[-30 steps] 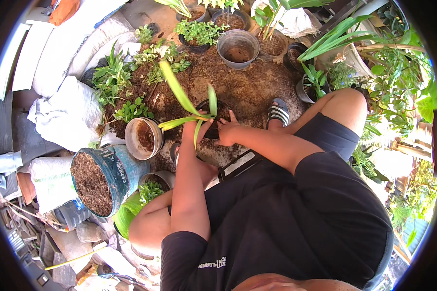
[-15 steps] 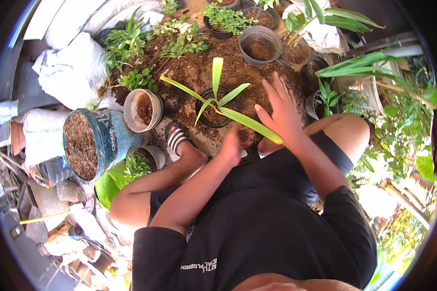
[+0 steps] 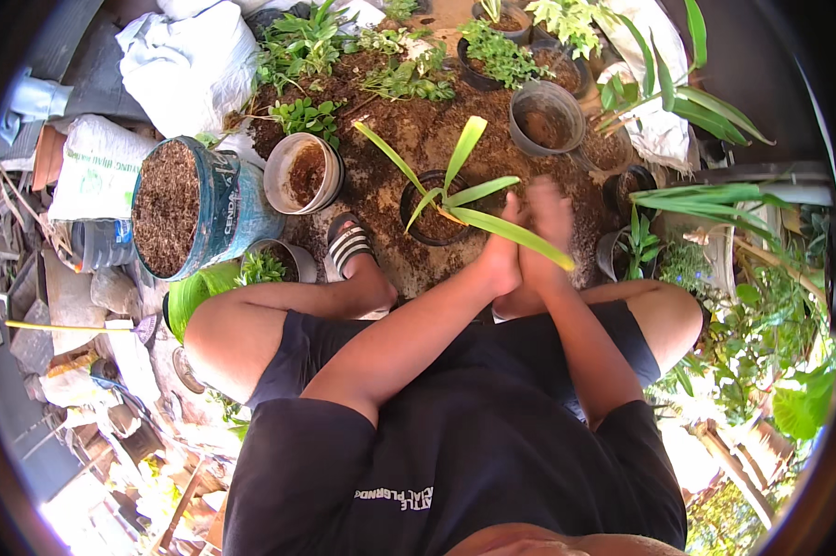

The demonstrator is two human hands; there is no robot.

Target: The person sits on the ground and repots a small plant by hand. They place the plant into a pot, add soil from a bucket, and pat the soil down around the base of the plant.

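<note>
A potted plant with several long yellow-green leaves stands in a dark round pot of soil in front of me. Just right of this pot, my left hand and my right hand meet palm to palm, fingers stretched upward. The right hand is smeared by motion. One long leaf crosses in front of both hands and hides part of them. I see nothing held in either hand.
At left stand a blue bucket of brown growing mix and pale stacked pots. Beyond are loose soil, leafy cuttings and an empty grey pot. A striped sandal is beside the plant pot.
My hands, apart before, have come together right of the plant. My left hand has moved forward and right. The view has shifted, so the scene sits differently in the picture.
</note>
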